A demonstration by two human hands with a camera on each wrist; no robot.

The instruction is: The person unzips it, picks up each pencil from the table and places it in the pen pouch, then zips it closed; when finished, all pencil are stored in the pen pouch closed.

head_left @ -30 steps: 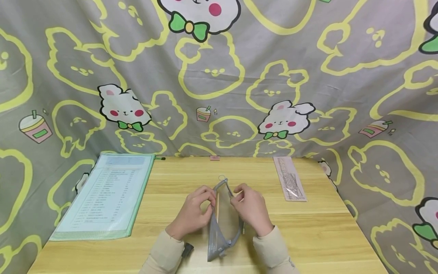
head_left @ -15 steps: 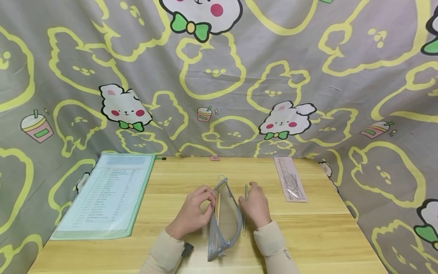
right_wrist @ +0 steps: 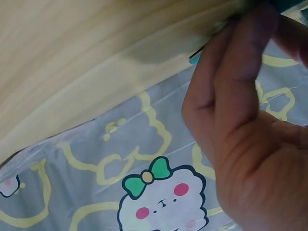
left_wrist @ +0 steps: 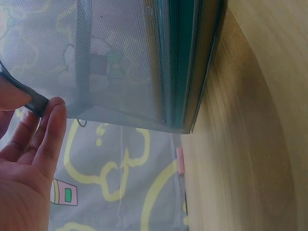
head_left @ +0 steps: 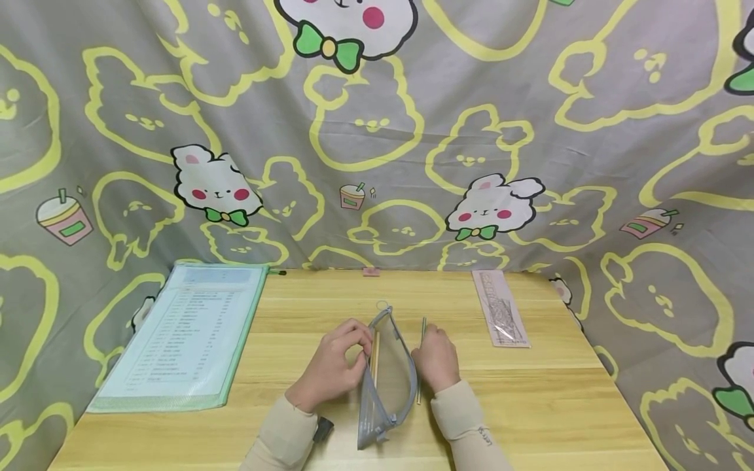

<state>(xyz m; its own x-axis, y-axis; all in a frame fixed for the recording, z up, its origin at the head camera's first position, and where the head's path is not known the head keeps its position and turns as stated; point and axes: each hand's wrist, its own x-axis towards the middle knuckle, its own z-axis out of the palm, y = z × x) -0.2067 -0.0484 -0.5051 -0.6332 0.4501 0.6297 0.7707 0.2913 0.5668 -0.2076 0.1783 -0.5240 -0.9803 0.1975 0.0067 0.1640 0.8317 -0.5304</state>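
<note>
A grey mesh zip pouch stands on edge in the middle of the table, its mouth gaping. My left hand pinches the pouch's left rim between thumb and fingers; the left wrist view shows the same grip by the left hand. Several long thin sticks, pencil-like, in green and tan lie inside along the pouch's bottom. Just right of the pouch, a slim green pencil lies on the table. Over it, my right hand has curled fingers and appears to pinch it; the fingertips are partly hidden.
A clear document folder with green edging lies at left, a dark-tipped item beside its top corner. A small pink block sits at the back edge. A pink flat packet lies at right. Patterned curtain surrounds the table.
My right hand has left the pouch's right rim, moved right to the pencil and curled its fingers at it. My left hand keeps its pinch on the pouch.
</note>
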